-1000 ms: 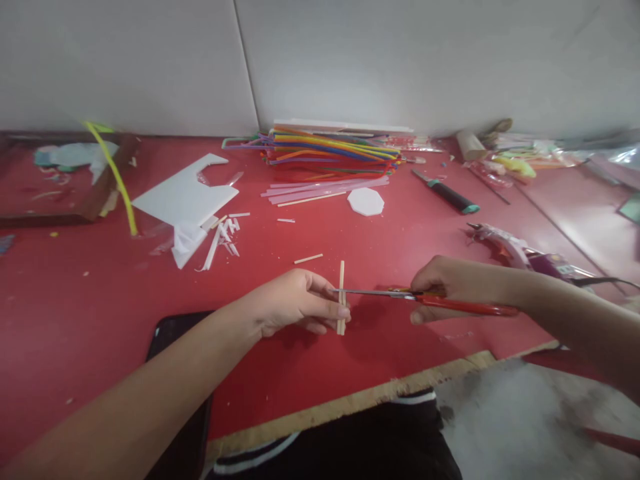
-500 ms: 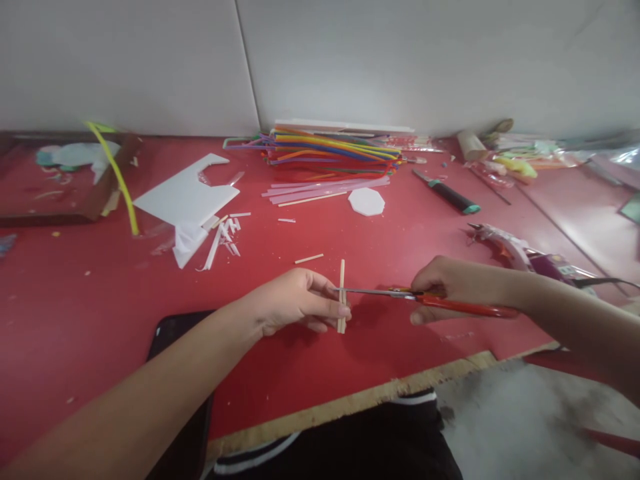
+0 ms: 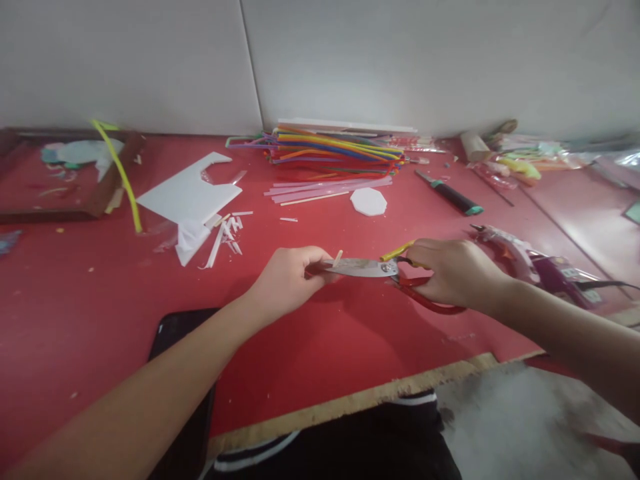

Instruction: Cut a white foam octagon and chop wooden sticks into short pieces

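Note:
My left hand (image 3: 290,279) is closed on a thin wooden stick (image 3: 339,255). Only the stick's pale tip shows above the scissor blades; the rest is hidden by the fingers and the metal. In my right hand (image 3: 450,268) is a pair of scissors (image 3: 363,268) with red and yellow handles. Their blades point left and lie flat across the stick, right at my left fingertips. Whether the blades have closed fully on the wood I cannot tell.
Behind the hands lie a bundle of coloured pipe cleaners (image 3: 335,153), a white octagon (image 3: 369,201) and cut white board (image 3: 193,190) with scraps. A utility knife (image 3: 453,195) and a glue gun (image 3: 550,270) lie right. A black phone (image 3: 187,327) sits under my left forearm.
Both hands have moved up and away from me, with the stick and scissors. The scissors have turned so that their broad blade faces show. The stick, earlier upright in view, is now mostly hidden.

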### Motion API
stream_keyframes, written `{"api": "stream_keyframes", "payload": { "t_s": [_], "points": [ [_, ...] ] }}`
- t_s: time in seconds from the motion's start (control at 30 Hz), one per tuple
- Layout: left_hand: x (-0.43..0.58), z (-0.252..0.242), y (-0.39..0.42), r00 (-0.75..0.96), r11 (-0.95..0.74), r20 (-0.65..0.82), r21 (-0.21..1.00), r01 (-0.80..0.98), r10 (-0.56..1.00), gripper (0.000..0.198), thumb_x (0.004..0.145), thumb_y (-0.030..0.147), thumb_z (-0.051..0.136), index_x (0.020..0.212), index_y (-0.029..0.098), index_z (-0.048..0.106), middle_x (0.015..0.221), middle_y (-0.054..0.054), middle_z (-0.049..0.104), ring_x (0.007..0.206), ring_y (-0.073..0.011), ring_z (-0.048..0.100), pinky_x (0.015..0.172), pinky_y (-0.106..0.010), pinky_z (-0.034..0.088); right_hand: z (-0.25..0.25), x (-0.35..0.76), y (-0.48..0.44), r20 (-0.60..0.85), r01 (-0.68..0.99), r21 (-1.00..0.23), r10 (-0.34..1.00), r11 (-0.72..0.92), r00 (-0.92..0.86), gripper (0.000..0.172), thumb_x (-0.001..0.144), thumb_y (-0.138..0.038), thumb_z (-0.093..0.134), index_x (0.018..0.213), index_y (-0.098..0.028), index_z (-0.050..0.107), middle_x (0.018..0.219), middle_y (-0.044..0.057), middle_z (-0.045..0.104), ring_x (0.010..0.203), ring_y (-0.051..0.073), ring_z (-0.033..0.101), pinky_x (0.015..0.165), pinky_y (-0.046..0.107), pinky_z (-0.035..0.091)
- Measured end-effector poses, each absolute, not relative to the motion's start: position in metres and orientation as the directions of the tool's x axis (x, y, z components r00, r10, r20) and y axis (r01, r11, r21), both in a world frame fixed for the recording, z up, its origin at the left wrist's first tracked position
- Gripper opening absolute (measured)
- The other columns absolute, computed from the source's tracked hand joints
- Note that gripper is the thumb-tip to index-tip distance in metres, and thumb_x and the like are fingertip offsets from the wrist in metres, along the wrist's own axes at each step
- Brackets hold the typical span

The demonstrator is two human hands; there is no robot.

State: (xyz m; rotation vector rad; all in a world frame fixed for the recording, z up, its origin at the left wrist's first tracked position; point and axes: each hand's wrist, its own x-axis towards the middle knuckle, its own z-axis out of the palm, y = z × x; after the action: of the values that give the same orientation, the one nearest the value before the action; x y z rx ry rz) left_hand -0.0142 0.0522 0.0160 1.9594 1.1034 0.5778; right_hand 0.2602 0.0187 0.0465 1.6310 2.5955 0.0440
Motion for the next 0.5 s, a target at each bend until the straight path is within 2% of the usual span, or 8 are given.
{"api": "stream_keyframes", "payload": {
  "t_s": [0.17, 0.33, 0.4, 0.5],
  "points": [
    [-0.014, 0.008, 0.052, 0.516, -0.307, 0.021, 0.824, 0.476, 0.856, 0.004, 0.08, 0.024, 0.064, 0.081, 0.023, 0.067, 0.078, 0.005, 0.072, 0.072, -0.013, 0.067, 0.066, -0.023, 0.047, 0.038, 0.261, 0.019, -0.047, 0.904, 0.009, 0.903, 0.427, -0.426, 0.029, 0.087, -0.044, 0.05, 0.073, -0.02, 0.058, 0.072, 0.003, 0.065, 0.064, 0.018, 0.06, 0.053, 0.028, 0.03],
    [-0.013, 0.005, 0.049, 0.466, -0.232, -0.011, 0.857, 0.46, 0.885, 0.034, 0.081, 0.033, 0.067, 0.112, 0.027, 0.057, 0.09, 0.002, 0.076, 0.089, -0.0183, 0.071, 0.079, -0.03, 0.053, 0.037, 0.264, 0.022, -0.004, 0.897, -0.084, 0.9, 0.433, -0.435, 0.039, 0.083, -0.054, 0.056, 0.065, -0.02, 0.052, 0.063, 0.001, 0.056, 0.057, 0.016, 0.051, 0.053, 0.028, 0.029],
    [-0.014, 0.004, 0.048, 0.457, -0.225, -0.004, 0.866, 0.446, 0.889, 0.036, 0.081, 0.031, 0.066, 0.115, 0.027, 0.054, 0.088, 0.002, 0.075, 0.087, -0.0177, 0.072, 0.079, -0.031, 0.054, 0.04, 0.266, 0.025, 0.027, 0.896, -0.167, 0.911, 0.41, -0.412, 0.042, 0.081, -0.055, 0.06, 0.061, -0.02, 0.047, 0.057, -0.001, 0.049, 0.053, 0.013, 0.044, 0.052, 0.027, 0.029],
    [-0.016, 0.007, 0.048, 0.426, -0.255, 0.047, 0.858, 0.446, 0.903, 0.029, 0.082, 0.027, 0.064, 0.109, 0.025, 0.056, 0.087, 0.002, 0.074, 0.08, -0.0151, 0.072, 0.076, -0.027, 0.055, 0.047, 0.271, 0.029, 0.072, 0.879, -0.369, 0.952, 0.304, -0.299, 0.048, 0.077, -0.057, 0.066, 0.058, -0.02, 0.042, 0.054, -0.005, 0.035, 0.051, 0.01, 0.034, 0.05, 0.027, 0.027]
  ]
}}
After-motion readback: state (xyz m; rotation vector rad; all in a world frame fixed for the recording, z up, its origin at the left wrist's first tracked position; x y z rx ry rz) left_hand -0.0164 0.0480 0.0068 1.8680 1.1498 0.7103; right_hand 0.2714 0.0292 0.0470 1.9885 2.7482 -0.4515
